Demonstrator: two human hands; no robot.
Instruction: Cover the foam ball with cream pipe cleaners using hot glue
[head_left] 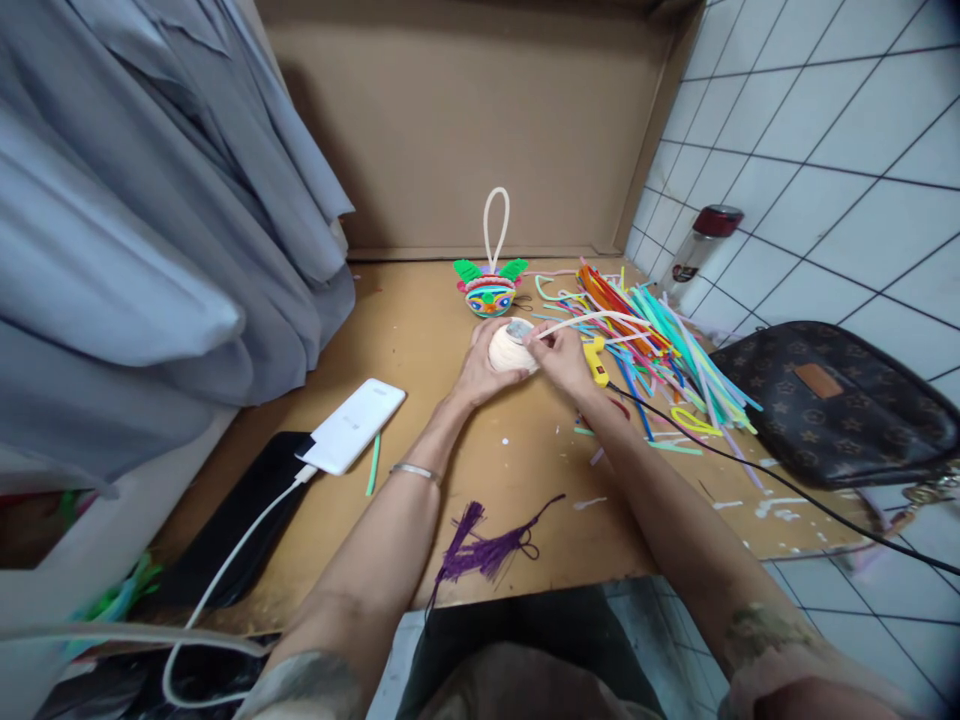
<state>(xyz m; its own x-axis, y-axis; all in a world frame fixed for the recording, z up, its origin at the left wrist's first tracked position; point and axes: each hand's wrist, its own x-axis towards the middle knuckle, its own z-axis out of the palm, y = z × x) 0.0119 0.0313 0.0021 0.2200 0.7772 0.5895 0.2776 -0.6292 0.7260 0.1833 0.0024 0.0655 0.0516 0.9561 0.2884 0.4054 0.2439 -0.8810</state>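
A round cream-coloured ball (510,354) with a grey patch on its top is at the middle of the table. My left hand (481,370) is wrapped round its left and lower side. My right hand (559,357) pinches a pale fuzzy stem (592,317) at the ball's right edge; the stem's free part arches off to the right. Just behind the ball sits a colourful animal-face ornament (490,297) with green ears and a white loop standing up. A yellow glue gun (595,362) lies right beside my right hand.
Many coloured stems (660,330) are heaped at the right, near a brown patterned bag (840,400) and a red-lidded bottle (697,250). Purple tassels (480,550) lie near the front edge. A white power bank (352,425) with a cable and a black phone-like object (232,530) are left.
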